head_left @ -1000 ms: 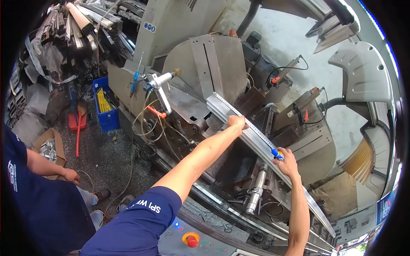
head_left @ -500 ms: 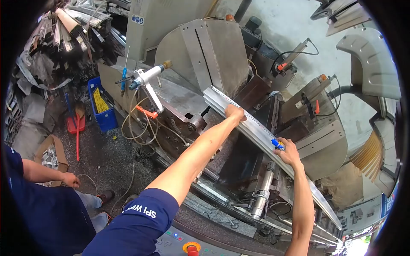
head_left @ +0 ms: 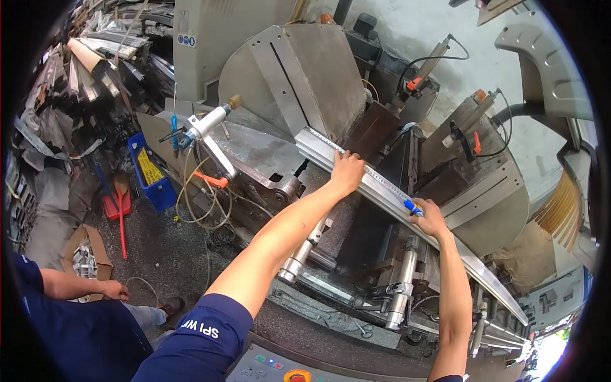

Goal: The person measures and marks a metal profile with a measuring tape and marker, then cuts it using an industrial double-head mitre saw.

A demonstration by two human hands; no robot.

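Note:
A long silver aluminium profile (head_left: 382,200) lies slantwise across the machine, and a tape measure blade (head_left: 380,179) with markings runs along its upper face. My left hand (head_left: 347,173) grips the profile near its upper-left end, fingers bent over the tape and the far edge. Farther down the profile, my right hand (head_left: 431,219) is closed on a small blue tape measure (head_left: 414,207), mostly hidden by the fingers. The blade leads up to that blue case.
Clamp cylinders stand around the profile, one left (head_left: 209,121) and one below (head_left: 401,286). A control panel (head_left: 267,368) with a red-and-yellow button is at the bottom. Left are a co-worker's hand (head_left: 114,290), a blue crate (head_left: 159,190), a cardboard box (head_left: 95,245) and piled scrap profiles (head_left: 105,54).
The view has shifted slightly. My left hand has slid a little along the profile, its fingers now laid over it rather than bunched. My right hand stays at the blue tape measure.

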